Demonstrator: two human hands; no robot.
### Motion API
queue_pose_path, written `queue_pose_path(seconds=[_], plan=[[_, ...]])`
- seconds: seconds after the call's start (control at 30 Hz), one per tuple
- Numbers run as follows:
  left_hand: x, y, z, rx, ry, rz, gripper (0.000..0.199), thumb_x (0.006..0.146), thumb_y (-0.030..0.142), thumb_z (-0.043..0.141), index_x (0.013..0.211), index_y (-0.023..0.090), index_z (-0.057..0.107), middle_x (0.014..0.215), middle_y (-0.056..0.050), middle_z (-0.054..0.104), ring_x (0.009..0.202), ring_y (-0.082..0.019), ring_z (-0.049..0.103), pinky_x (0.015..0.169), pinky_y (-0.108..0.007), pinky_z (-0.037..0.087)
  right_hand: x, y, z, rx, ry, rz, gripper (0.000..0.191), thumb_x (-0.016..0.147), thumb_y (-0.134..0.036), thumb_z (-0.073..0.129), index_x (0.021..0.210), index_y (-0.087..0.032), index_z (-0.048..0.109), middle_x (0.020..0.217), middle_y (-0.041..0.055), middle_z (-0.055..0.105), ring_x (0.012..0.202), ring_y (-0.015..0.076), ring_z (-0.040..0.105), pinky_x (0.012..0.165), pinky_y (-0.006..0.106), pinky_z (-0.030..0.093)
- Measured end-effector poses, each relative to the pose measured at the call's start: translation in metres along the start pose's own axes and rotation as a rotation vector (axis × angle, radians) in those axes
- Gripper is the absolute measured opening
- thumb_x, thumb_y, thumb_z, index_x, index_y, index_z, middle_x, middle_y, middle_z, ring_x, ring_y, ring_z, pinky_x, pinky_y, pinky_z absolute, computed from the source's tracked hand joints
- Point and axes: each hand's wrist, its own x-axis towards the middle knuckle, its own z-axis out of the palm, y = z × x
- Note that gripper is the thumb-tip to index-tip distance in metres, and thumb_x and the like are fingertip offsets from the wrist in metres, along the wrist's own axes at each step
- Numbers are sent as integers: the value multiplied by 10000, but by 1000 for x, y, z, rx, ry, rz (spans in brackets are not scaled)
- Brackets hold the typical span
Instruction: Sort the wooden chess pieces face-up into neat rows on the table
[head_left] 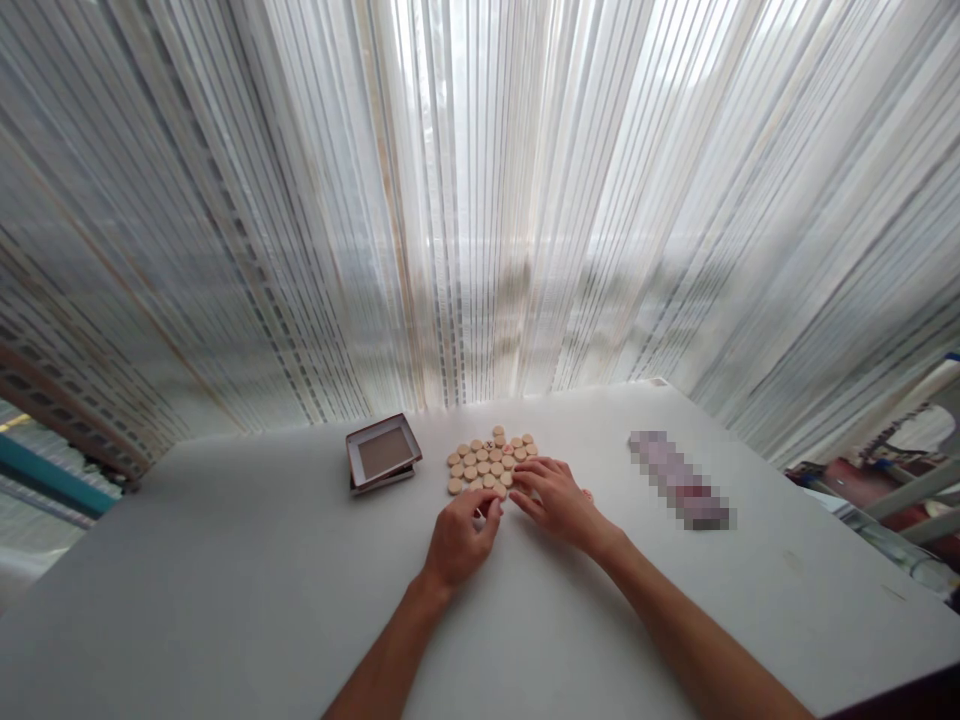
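Several round, pale wooden discs (483,468) lie close together on the white table (300,600); a couple of them show dark or red marks. At the near edge of the group, my left hand (459,535) has its thumb and forefinger pinched around a wooden disc, partly covered by the fingers. My right hand (555,500) rests over the right side of the group, fingers apart, its fingertips beside the discs. Part of a disc with a red mark (588,495) shows just beyond the right hand's edge.
An open shallow box (384,450) with a brown rim sits left of the discs, stacked on another box part. To the right lies a blurred pinkish object (679,480). A striped sheer curtain hangs behind the table. Red and white items stand beyond the right edge.
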Motion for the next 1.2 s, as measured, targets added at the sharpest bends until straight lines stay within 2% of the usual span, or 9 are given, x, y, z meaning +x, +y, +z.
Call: queue_pose_path(seconds=[0.13, 0.23, 0.4, 0.67, 0.9, 1.2], plan=[[-1, 4, -5, 310, -63, 291, 199, 895, 161, 560, 1031, 234, 686, 1081, -61, 699, 1062, -244, 601, 974, -429, 479, 0, 1, 1, 7, 22, 11, 191, 968, -328, 556, 1097, -249, 672, 1170, 68, 675, 1163, 243, 543, 1015, 419, 378], [-2, 7, -4, 431, -106, 358, 246, 884, 155, 575, 1089, 247, 675, 1213, -65, 656, 1208, -268, 525, 1050, -470, 432, 1, 3, 1, 14, 34, 7, 183, 970, -294, 549, 1102, -250, 668, 1164, 71, 675, 1163, 248, 541, 1005, 426, 387], [-3, 7, -4, 524, -117, 320, 308, 900, 214, 572, 1206, 232, 609, 1313, -91, 593, 1268, -289, 477, 1090, -512, 388, 3, 3, 4, 26, 58, 7, 153, 951, -254, 575, 1066, -256, 675, 1112, 68, 688, 1127, 251, 563, 980, 430, 405], [-2, 5, -3, 545, -97, 283, 310, 909, 244, 568, 1218, 217, 581, 1304, -92, 582, 1244, -276, 484, 1124, -505, 341, 1, 1, 7, 37, 55, 10, 148, 935, -225, 592, 1054, -255, 675, 1078, 66, 694, 1087, 249, 575, 977, 424, 394], [-3, 1, -1, 556, -88, 268, 338, 919, 250, 552, 1255, 217, 557, 1338, -99, 564, 1281, -284, 459, 1141, -528, 302, 2, -2, 10, 9, 109, 75, 111, 915, -223, 627, 964, -278, 711, 993, 43, 711, 1046, 242, 581, 958, 409, 376], [-3, 0, 0, 563, -87, 267, 322, 918, 254, 553, 1237, 221, 572, 1350, -99, 557, 1306, -285, 445, 1154, -529, 286, 7, -3, 19, 7, 170, 153, 84, 889, -187, 638, 908, -247, 694, 901, 37, 722, 981, 247, 602, 907, 394, 379]])
